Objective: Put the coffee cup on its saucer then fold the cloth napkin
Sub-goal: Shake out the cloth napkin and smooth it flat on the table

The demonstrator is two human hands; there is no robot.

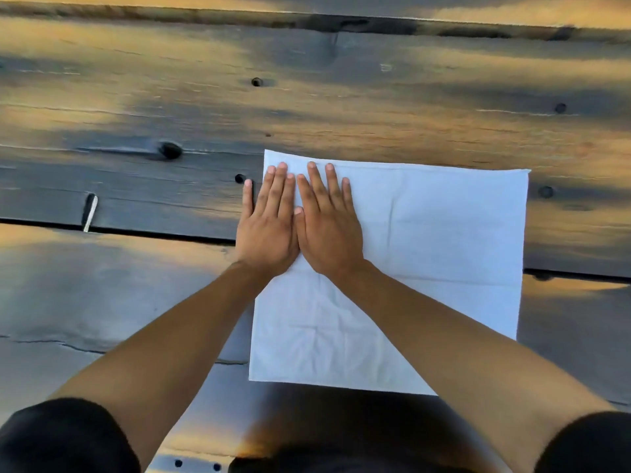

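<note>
A white cloth napkin (pixel 426 254) lies spread flat on the dark wooden table (pixel 136 97), creased and slightly wrinkled. My left hand (pixel 268 227) rests palm down on the napkin's far left corner, its little finger over the edge on bare wood. My right hand (pixel 327 227) lies flat beside it, thumbs touching, fingers stretched out on the cloth. Neither hand holds anything. No coffee cup or saucer is in view.
The table is made of rough planks with knots, small holes and long gaps between boards (pixel 119 230). A pale sliver (pixel 89 213) sticks out of a slot near the left gap. My dark sleeves show at the bottom corners.
</note>
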